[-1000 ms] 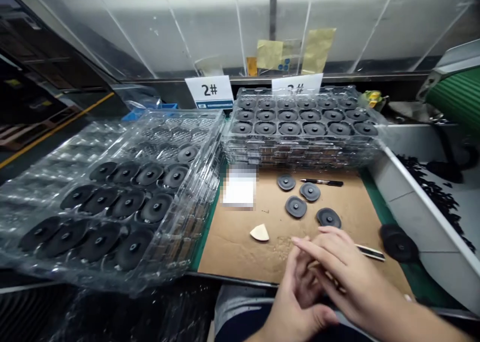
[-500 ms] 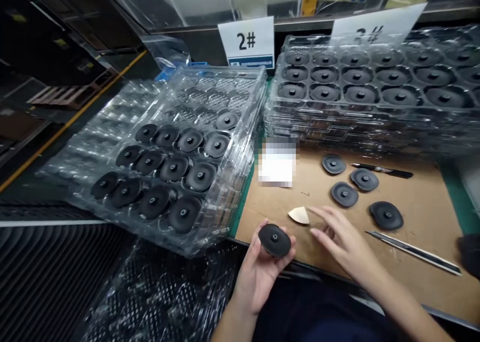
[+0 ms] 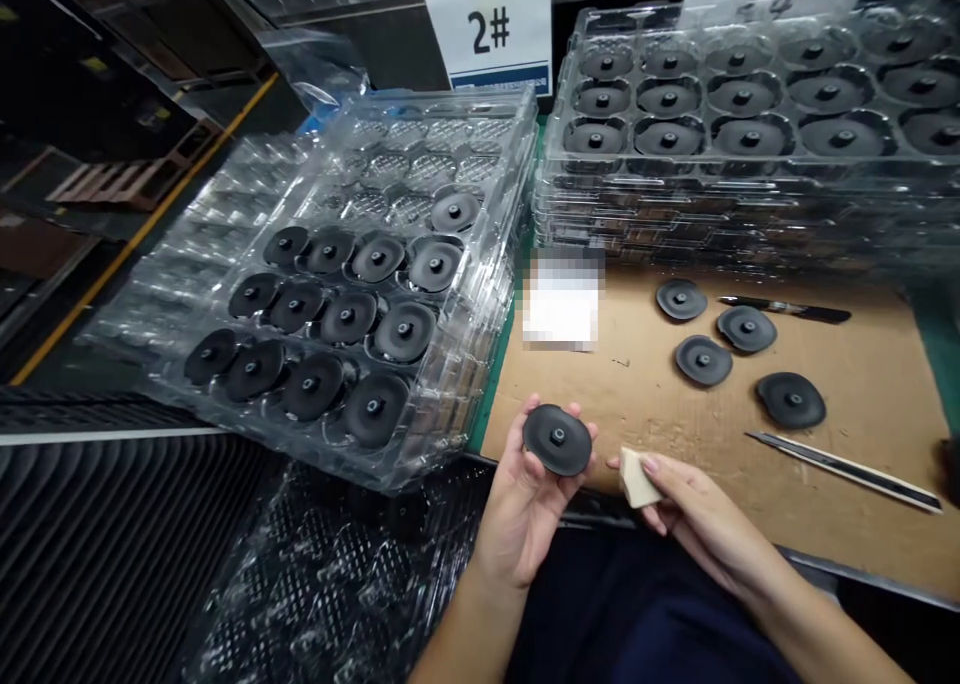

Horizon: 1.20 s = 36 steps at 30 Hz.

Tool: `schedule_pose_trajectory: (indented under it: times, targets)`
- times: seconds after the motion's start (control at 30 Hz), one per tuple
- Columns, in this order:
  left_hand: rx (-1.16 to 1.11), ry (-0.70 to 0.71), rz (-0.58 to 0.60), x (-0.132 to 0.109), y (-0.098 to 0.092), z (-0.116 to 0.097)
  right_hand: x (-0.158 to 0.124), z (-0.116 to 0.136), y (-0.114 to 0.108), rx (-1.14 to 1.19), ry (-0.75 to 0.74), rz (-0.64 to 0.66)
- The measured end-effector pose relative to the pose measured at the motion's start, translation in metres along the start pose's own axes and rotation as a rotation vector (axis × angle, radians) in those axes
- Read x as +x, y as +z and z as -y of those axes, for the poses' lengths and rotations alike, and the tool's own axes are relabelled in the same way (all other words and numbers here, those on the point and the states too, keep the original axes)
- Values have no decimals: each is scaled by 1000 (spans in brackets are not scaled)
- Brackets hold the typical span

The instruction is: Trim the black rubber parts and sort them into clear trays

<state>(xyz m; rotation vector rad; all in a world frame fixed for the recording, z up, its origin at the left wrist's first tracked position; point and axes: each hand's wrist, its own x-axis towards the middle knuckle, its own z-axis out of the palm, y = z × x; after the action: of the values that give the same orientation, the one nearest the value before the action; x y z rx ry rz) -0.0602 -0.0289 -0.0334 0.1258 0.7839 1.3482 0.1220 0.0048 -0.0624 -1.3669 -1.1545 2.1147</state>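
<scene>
Left hand (image 3: 520, 504) cupped palm up, fingers curved under a black disc (image 3: 557, 440) with a central stud. Right hand (image 3: 709, 514) pinching a cream foam wedge (image 3: 638, 480) between thumb and fingertips, just beside the disc, not touching it. Farther out, four loose black discs (image 3: 703, 360) and a long striped blade (image 3: 844, 472) on a brown cardboard sheet (image 3: 862, 364). To the left, a clear plastic tray (image 3: 480, 304) holding more discs; ahead, a stack of filled trays (image 3: 675, 214) beside a "2#" card (image 3: 487, 29).
</scene>
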Motion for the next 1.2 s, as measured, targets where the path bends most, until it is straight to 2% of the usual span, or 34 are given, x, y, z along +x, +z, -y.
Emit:
schedule_pose_trajectory:
  times: [0.13,0.43,0.77,0.93,1.2]
  targets:
    - [55,-16,32,6,10,3,-15,1,-7,319,96,-1]
    - [119,-62,46,9,30,19,-26,13,-15,631,61,29]
    - [151,-85,57,15,43,30,-31,13,-38,819,-31,5]
    - [152,-122,31,19,50,34,-32,10,-48,801,-18,27]
    - [131,-130,33,19,53,38,-27,-3,-50,746,-75,-113]
